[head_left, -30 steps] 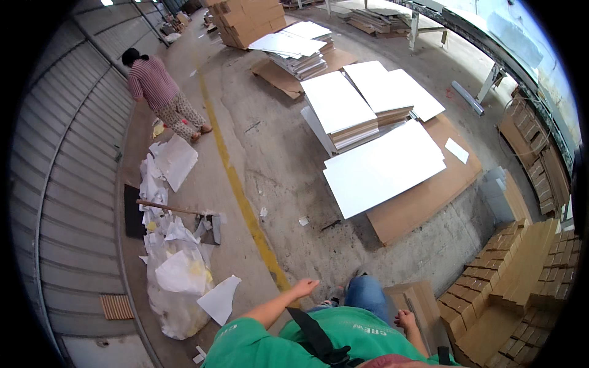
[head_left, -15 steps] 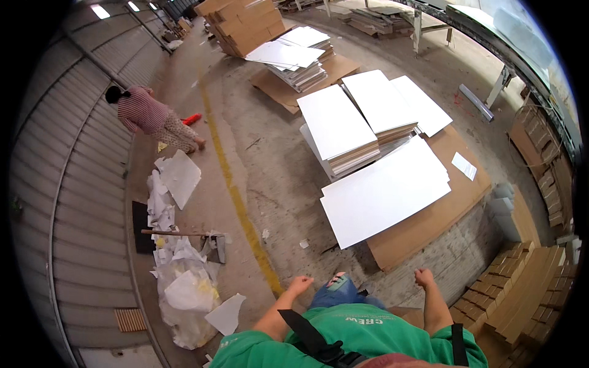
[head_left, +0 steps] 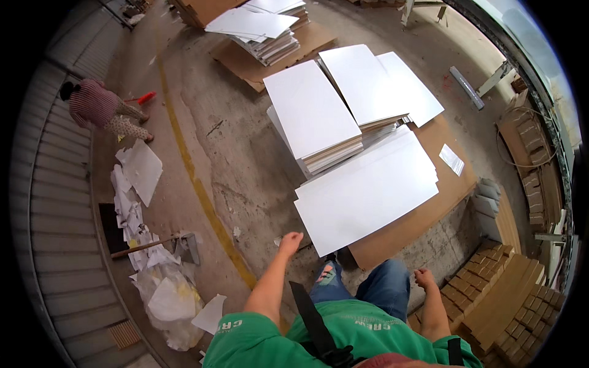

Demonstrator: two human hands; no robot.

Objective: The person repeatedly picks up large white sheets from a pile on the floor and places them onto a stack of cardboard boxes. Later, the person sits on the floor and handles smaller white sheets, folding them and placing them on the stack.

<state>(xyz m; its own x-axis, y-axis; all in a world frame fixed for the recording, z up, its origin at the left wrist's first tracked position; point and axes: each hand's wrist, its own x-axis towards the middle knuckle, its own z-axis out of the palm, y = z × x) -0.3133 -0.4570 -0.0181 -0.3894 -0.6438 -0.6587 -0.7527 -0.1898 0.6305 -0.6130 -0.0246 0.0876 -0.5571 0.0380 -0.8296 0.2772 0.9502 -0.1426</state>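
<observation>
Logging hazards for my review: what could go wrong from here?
The front white panel has a corner jutting past the cardboard, where the left hand might knock it. It lies offset over another, so might slide. A pale scrap on the floor could slip underfoot.

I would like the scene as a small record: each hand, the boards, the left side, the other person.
Left hand: loosely closed, nothing visible in it; near the front white boards
Right hand: loosely closed, nothing visible in it; near brown bundles
Boards: white, piled on brown cardboard
Left side: clear bag with scraps, long-handled dustpan
Other person: striped top, beside the wall; red tool nearby
</observation>
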